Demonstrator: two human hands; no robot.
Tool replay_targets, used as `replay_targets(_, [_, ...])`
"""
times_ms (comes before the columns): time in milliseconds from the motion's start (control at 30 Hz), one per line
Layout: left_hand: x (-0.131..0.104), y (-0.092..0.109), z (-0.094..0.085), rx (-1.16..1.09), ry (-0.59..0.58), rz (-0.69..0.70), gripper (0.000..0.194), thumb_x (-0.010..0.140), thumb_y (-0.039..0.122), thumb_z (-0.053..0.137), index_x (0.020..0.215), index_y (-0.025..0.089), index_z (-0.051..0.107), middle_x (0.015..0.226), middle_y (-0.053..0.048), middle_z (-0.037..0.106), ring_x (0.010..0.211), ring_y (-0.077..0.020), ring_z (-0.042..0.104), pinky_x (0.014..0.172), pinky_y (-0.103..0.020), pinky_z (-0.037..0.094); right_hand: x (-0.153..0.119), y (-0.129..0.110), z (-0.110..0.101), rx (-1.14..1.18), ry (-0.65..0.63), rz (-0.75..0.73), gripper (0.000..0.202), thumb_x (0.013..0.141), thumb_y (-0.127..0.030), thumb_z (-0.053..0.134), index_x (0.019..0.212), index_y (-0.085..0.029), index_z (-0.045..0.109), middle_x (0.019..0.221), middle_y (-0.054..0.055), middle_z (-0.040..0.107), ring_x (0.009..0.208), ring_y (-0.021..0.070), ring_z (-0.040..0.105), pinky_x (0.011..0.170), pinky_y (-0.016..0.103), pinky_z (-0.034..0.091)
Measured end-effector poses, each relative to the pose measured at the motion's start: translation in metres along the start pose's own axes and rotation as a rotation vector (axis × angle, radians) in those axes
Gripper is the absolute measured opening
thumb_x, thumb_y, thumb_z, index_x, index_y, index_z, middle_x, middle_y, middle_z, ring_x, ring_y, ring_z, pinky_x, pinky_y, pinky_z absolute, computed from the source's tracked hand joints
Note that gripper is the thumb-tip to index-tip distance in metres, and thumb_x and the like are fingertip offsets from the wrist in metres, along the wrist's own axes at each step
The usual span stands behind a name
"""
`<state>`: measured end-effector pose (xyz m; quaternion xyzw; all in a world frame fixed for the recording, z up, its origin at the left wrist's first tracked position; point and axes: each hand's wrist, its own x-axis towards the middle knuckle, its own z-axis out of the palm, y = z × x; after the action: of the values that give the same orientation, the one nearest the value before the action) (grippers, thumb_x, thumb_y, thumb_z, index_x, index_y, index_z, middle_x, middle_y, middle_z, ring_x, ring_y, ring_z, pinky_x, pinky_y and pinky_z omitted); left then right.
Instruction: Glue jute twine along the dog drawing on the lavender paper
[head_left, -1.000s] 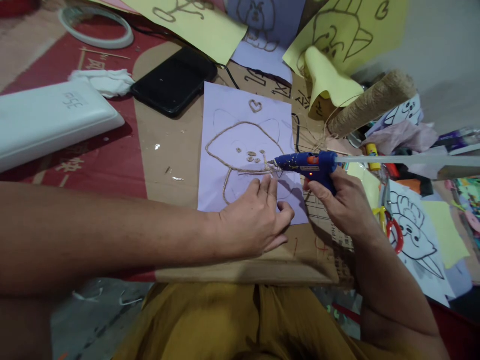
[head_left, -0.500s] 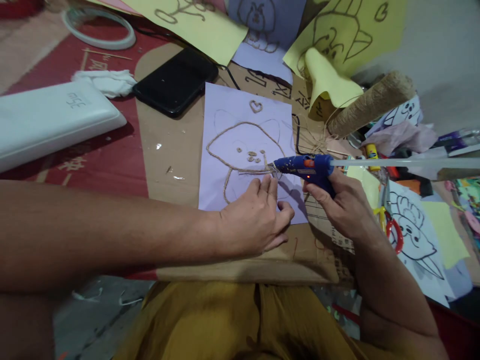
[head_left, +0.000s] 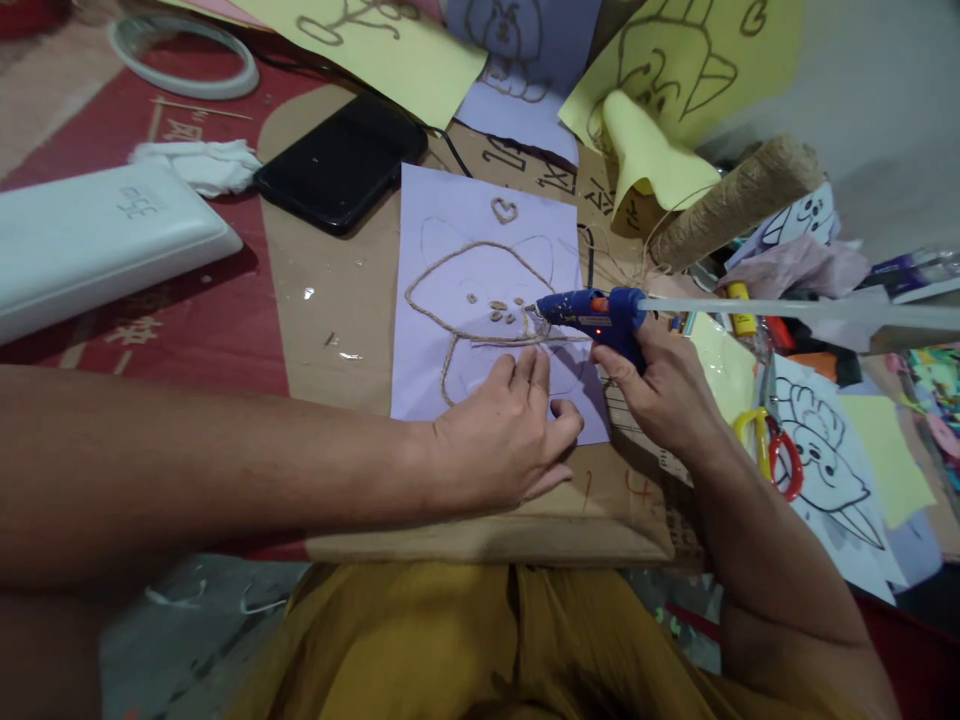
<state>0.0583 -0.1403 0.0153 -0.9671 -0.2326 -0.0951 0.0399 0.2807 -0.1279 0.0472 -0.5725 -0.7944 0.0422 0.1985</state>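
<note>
My right hand [head_left: 660, 385] grips a blue hot glue gun [head_left: 596, 312] with a long glue stick out of its back and a small orange light lit. Its nozzle points left, over the right cheek of an animal face outlined in twine [head_left: 442, 325] on a lilac sheet of paper [head_left: 420, 390]. My left hand [head_left: 506, 430] lies on the lower part of that sheet, fingertips just below the twine chin line and thumb out to the right. A strand of twine runs right from the chin beneath the glue gun. The ears and body show as pencil lines.
A black phone [head_left: 341, 165], a white power bank [head_left: 112, 240] and a tape roll [head_left: 184, 60] lie to the left. A twine-wound tube [head_left: 739, 205] leans at the upper right. Scissors [head_left: 784, 462] and a printed drawing [head_left: 825, 460] lie right, with finished twine pictures behind.
The glue gun's nozzle has moved up off the chin line toward the cheek, with my right hand. My left hand stays on the paper. The whole view has shifted slightly.
</note>
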Motion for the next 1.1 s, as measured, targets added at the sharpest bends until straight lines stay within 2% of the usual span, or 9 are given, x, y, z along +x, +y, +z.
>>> replay_targets(300, [0.001, 0.0, 0.0, -0.017, -0.007, -0.007, 0.053, 0.1, 0.054, 0.05, 0.121, 0.007, 0.059, 0.132, -0.045, 0.059, 0.126, -0.0555, 0.06, 0.092, -0.057, 0.046, -0.014, -0.008, -0.019, 0.019, -0.115, -0.002, 0.033, 0.099, -0.053, 0.058, 0.112, -0.024, 0.068, 0.086, 0.006, 0.074, 0.073, 0.0255, 0.067, 0.065, 0.036, 0.051])
replay_targets(467, [0.001, 0.0, -0.001, -0.016, -0.014, -0.009, 0.053, 0.099, 0.054, 0.054, 0.121, 0.006, 0.06, 0.136, -0.045, 0.057, 0.127, -0.0541, 0.061, 0.095, -0.058, 0.045, -0.006, -0.006, -0.011, 0.009, -0.06, -0.015, 0.032, 0.101, -0.049, 0.056, 0.115, -0.023, 0.067, 0.091, 0.007, 0.075, 0.079, 0.0254, 0.068, 0.072, 0.037, 0.053])
replay_targets(567, [0.001, 0.0, -0.001, -0.023, -0.008, -0.016, 0.053, 0.098, 0.054, 0.056, 0.121, 0.006, 0.061, 0.135, -0.044, 0.058, 0.125, -0.0536, 0.062, 0.095, -0.059, 0.045, -0.003, -0.003, -0.007, 0.017, -0.028, -0.002, 0.031, 0.1, -0.049, 0.056, 0.111, -0.022, 0.066, 0.088, 0.006, 0.074, 0.077, 0.0247, 0.067, 0.07, 0.036, 0.053])
replay_targets(700, [0.001, 0.001, 0.0, -0.017, -0.013, -0.004, 0.054, 0.099, 0.054, 0.054, 0.121, 0.006, 0.061, 0.136, -0.046, 0.056, 0.126, -0.0547, 0.061, 0.094, -0.058, 0.046, -0.006, -0.001, -0.015, 0.032, -0.042, 0.016, 0.03, 0.1, -0.05, 0.057, 0.106, -0.023, 0.068, 0.09, 0.006, 0.075, 0.078, 0.0248, 0.068, 0.072, 0.038, 0.054])
replay_targets(833, [0.001, 0.0, 0.0, -0.008, -0.008, -0.004, 0.054, 0.1, 0.055, 0.051, 0.122, 0.006, 0.06, 0.135, -0.048, 0.055, 0.126, -0.0565, 0.061, 0.093, -0.058, 0.046, -0.008, -0.002, -0.023, 0.042, -0.104, -0.006, 0.031, 0.1, -0.05, 0.058, 0.111, -0.023, 0.069, 0.096, 0.007, 0.076, 0.083, 0.0256, 0.07, 0.076, 0.039, 0.056])
replay_targets(1100, [0.001, 0.0, -0.001, 0.006, -0.034, 0.001, 0.054, 0.099, 0.054, 0.053, 0.12, 0.006, 0.061, 0.136, -0.048, 0.054, 0.127, -0.0561, 0.061, 0.093, -0.057, 0.047, 0.001, 0.0, -0.004, 0.036, -0.035, 0.016, 0.033, 0.1, -0.048, 0.056, 0.117, -0.022, 0.069, 0.103, 0.009, 0.077, 0.091, 0.0276, 0.071, 0.081, 0.04, 0.056])
